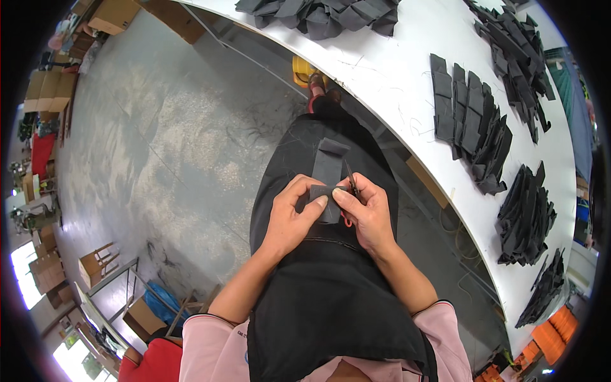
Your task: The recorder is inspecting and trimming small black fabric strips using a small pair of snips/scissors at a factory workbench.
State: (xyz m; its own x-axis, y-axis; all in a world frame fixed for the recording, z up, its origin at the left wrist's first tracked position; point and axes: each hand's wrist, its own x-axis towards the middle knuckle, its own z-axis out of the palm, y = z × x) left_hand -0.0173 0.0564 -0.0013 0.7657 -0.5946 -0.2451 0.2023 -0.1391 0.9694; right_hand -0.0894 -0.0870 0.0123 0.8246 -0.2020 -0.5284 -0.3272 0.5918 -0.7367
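Over my lap I hold a dark grey fabric strip (327, 167) by its folded part, with both hands meeting on it. My left hand (291, 213) pinches the fold from the left, thumb on top. My right hand (368, 209) presses its thumb on the fold's right side and also keeps a pair of small scissors (349, 172) in the same grip. Their dark pointed end sticks out past the fingers, and a red loop shows below the palm. The strip's far end lies bent on my black apron (286, 159).
A white table (407, 83) curves along my right, bearing several piles of dark fabric pieces (474, 121). Under its edge a yellow object (301, 70) stands by my foot. Cardboard boxes (49, 91) line the far left, and a metal frame (121, 280) stands at lower left.
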